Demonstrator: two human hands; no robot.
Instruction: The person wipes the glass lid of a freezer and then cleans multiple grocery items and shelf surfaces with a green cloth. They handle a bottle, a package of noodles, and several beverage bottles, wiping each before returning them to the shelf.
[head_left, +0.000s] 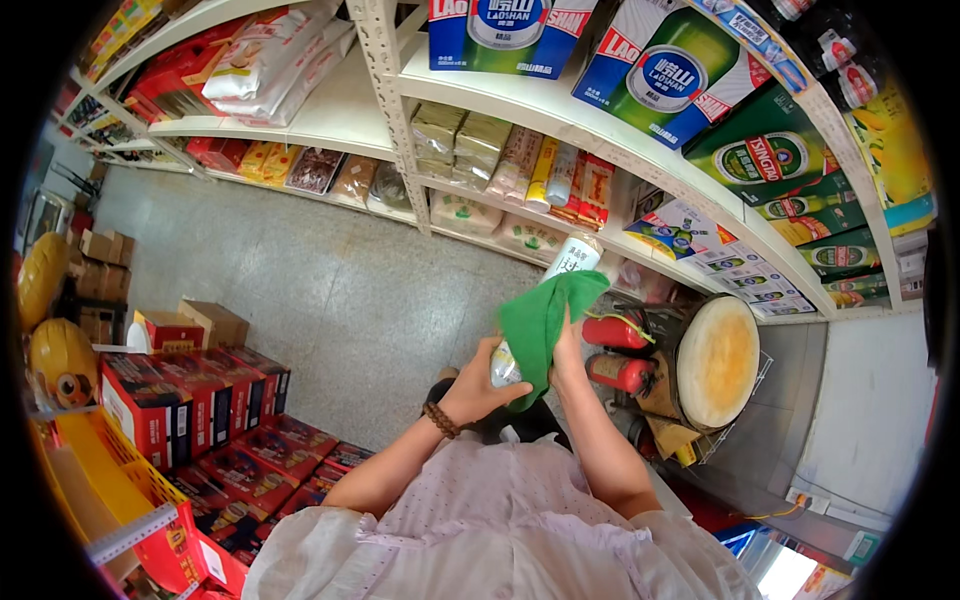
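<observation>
A long white cylindrical packet (574, 257) bearing printed writing is held at a slant in front of my body. My left hand (480, 382), with a brown bead bracelet at the wrist, grips its lower end. A green cloth (534, 322) is draped over the packet's middle and hides that part. My right hand (568, 352) holds the cloth against the packet's right side; some of its fingers are hidden by the fabric. The upper end of the packet sticks out beyond the cloth, near the lower shelves.
White metal shelving (337, 124) curves across the far side, holding wrapped noodle packets (541, 172) and beer cartons (667, 75). Two red fire extinguishers (616, 373) and a round cream-topped stool (718, 361) stand at right. Red cartons (202, 405) are stacked at left beside a yellow crate (142, 480).
</observation>
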